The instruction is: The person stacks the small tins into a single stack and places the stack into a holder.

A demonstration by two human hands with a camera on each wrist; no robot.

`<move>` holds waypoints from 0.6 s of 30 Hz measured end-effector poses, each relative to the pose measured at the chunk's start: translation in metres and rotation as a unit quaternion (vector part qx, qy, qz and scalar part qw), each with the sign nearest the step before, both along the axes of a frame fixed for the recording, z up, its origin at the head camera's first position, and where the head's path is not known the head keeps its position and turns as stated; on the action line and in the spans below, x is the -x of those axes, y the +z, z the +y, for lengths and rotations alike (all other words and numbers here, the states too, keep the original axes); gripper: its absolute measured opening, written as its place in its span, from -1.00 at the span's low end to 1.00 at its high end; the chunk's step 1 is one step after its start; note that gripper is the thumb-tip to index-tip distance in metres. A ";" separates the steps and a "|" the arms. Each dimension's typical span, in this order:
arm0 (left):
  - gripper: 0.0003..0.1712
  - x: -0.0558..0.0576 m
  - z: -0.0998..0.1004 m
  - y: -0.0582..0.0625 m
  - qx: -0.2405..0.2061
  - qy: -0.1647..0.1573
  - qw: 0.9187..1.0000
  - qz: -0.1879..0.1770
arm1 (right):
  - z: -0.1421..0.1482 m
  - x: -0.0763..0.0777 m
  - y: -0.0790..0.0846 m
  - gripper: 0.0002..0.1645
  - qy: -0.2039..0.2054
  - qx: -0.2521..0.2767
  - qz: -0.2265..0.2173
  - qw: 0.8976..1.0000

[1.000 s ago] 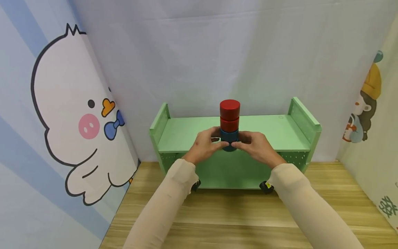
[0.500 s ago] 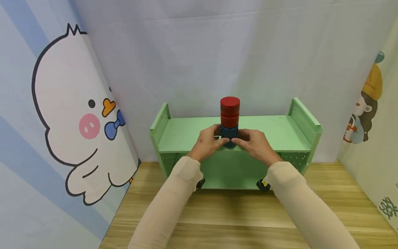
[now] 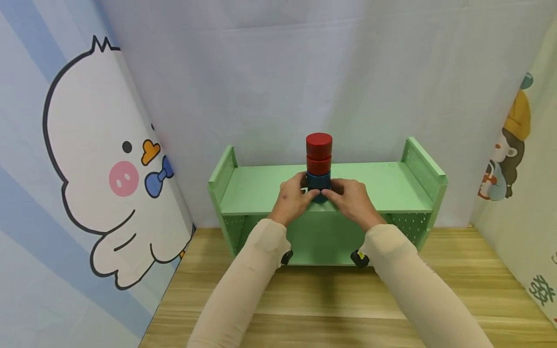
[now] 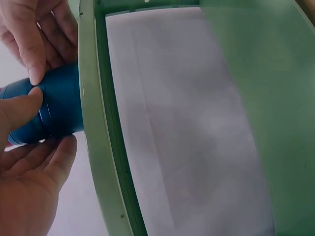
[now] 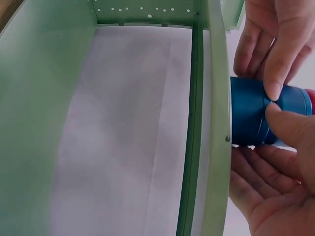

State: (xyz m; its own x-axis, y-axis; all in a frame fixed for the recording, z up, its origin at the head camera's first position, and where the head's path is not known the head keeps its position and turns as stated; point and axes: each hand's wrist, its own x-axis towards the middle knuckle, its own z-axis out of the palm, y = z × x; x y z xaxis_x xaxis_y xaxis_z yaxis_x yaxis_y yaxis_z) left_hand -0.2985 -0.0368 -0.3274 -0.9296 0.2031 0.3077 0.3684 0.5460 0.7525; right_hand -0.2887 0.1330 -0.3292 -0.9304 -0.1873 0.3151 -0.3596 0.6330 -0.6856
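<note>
An upright stack of cylinders stands at the front middle of the green shelf's top board (image 3: 261,186). Two red cylinders (image 3: 319,146) sit above blue ones (image 3: 318,181). My left hand (image 3: 290,197) grips the blue part from the left, and my right hand (image 3: 353,199) grips it from the right. Both thumbs (image 4: 24,105) lie across its front, tips nearly meeting at a seam in the blue cylinder (image 5: 248,110). Other fingers wrap round the sides, partly hidden behind it. In both wrist views the shelf's front edge (image 4: 93,123) hides the stack's base.
Raised side panels (image 3: 424,162) bound the shelf top at both ends. Below it is an open compartment (image 3: 324,237). The shelf stands on a wood-grain surface (image 3: 326,299), against a pale curtain (image 3: 278,87). A cartoon duck (image 3: 100,159) is printed on the left curtain.
Both hands, still gripping the blue part, have moved the stack slightly forward and away, its base coming from in front of the shelf edge to over the top board.
</note>
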 end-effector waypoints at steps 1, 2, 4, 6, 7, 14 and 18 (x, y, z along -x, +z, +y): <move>-0.38 0.000 0.001 0.000 -0.002 0.004 1.000 0.002 | -0.001 0.000 0.000 -0.53 -0.005 0.000 0.002 1.000; -0.39 0.000 0.003 -0.001 -0.004 0.008 1.000 0.003 | -0.002 0.000 0.000 -0.54 -0.009 -0.001 0.005 1.000; -0.41 0.001 0.005 -0.001 -0.004 0.016 1.000 0.005 | -0.004 0.000 0.000 -0.55 -0.015 -0.001 0.009 1.000; -0.43 0.001 0.006 -0.002 -0.003 0.024 1.000 0.006 | -0.007 0.000 0.001 -0.56 -0.021 -0.003 0.012 1.000; -0.44 0.001 0.006 -0.002 -0.002 0.028 1.000 0.007 | -0.008 0.000 0.001 -0.56 -0.024 -0.002 0.012 1.000; -0.44 0.001 0.008 -0.002 -0.007 0.034 0.999 0.003 | -0.012 0.001 0.001 -0.57 -0.038 -0.004 0.005 0.999; -0.40 0.003 0.010 -0.002 -0.002 0.033 0.999 0.002 | -0.011 0.000 0.001 -0.56 -0.041 -0.003 0.002 0.999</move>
State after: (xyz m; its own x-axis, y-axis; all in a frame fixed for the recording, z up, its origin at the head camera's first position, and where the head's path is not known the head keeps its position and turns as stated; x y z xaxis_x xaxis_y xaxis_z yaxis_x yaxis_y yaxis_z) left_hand -0.3010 -0.0266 -0.3291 -0.9397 0.1406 0.3118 0.3348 0.5653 0.7539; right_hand -0.2891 0.1216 -0.3284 -0.9417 -0.1117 0.3173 -0.3081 0.6647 -0.6806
